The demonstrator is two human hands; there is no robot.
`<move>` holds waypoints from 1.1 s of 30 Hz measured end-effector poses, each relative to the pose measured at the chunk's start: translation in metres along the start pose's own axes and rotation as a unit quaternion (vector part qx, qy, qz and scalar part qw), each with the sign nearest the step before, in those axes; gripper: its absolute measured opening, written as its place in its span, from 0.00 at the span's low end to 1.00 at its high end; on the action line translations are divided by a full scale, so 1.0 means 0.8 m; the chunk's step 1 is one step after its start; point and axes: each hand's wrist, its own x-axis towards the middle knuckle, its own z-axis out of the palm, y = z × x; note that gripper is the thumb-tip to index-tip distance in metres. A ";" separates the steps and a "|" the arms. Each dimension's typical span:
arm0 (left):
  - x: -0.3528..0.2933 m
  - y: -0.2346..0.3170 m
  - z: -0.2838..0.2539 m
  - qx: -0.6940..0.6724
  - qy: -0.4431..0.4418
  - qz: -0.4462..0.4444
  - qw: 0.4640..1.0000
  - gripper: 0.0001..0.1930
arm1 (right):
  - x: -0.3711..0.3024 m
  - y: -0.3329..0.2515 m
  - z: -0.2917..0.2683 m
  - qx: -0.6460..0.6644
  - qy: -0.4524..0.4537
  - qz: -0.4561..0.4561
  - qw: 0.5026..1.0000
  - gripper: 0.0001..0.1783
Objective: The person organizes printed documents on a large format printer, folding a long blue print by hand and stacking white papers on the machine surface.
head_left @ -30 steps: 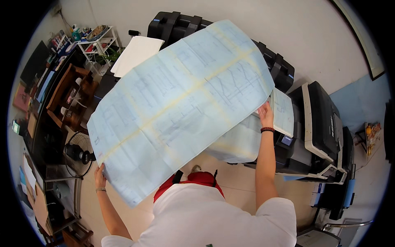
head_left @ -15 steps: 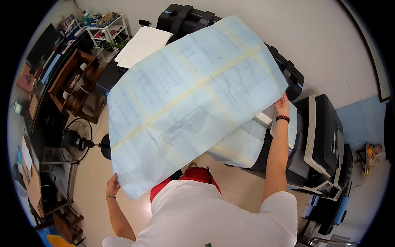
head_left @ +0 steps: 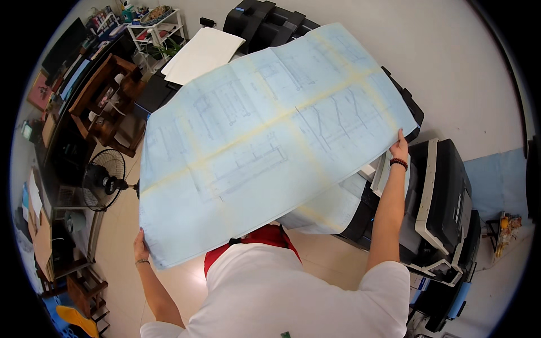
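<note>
At the far left, a black fan (head_left: 104, 179) is seen above the floor (head_left: 121, 236). Just to its right, the left edge of a large sheet (head_left: 248, 169), near the lower corner, is gripped by the left hand (head_left: 141, 247), whose fingers are partly hidden.

The sheet is held up in front of the body, spread wide and slanted, with its right end farther from the body. It is pale blue, thin-looking and lightly creased. It is crossed lengthwise by a long yellowed band (head_left: 242, 138), which is met by shorter, fainter ones. Faint dark line drawings are spread over most of its face: tall, narrow shapes toward the far edge, stepped and zigzag lines toward the right. The near left part is left mostly plain.

Beyond the far edge, white paper (head_left: 203, 55) and a black case (head_left: 270, 22) are partly covered. Below the near edge, a second sheet (head_left: 332, 208), also blue and yellowed, is seen. At the right, the near edge is gripped by the right hand (head_left: 399, 147), close to the corner.
</note>
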 end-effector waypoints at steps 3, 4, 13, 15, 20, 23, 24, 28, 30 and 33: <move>0.003 0.007 0.000 -0.033 -0.006 0.005 0.999 0.25 | -0.016 0.002 -0.015 0.033 0.014 -0.002 0.999 0.19; 0.005 0.010 -0.001 -0.045 -0.007 0.010 0.999 0.25 | -0.021 0.004 -0.017 0.021 0.028 -0.019 0.999 0.20; 0.018 0.087 -0.009 -0.126 0.009 0.134 0.983 0.20 | -0.044 0.013 -0.015 0.124 -0.121 -0.035 0.984 0.22; 0.006 0.107 -0.003 -0.069 -0.063 0.200 0.975 0.20 | -0.041 0.012 -0.011 0.130 -0.150 -0.024 0.980 0.20; -0.013 0.147 0.013 0.012 0.013 0.230 0.973 0.28 | -0.051 0.009 0.010 0.098 -0.154 -0.031 0.983 0.19; -0.022 0.159 0.009 0.037 0.030 0.233 0.971 0.33 | -0.069 0.003 0.023 0.060 -0.137 -0.028 0.988 0.20; -0.024 0.162 0.006 0.048 0.033 0.229 0.972 0.33 | -0.075 -0.003 0.024 0.043 -0.135 -0.022 0.990 0.20; -0.024 0.182 -0.013 0.095 -0.005 0.200 0.975 0.31 | -0.080 -0.030 0.013 -0.022 -0.115 -0.016 0.993 0.23; -0.021 0.193 -0.022 0.121 -0.020 0.186 0.975 0.30 | -0.070 -0.047 0.001 -0.059 -0.100 -0.013 0.993 0.23; -0.018 0.201 -0.036 0.122 -0.024 0.162 0.979 0.29 | -0.053 -0.071 -0.016 -0.138 -0.066 -0.026 0.988 0.23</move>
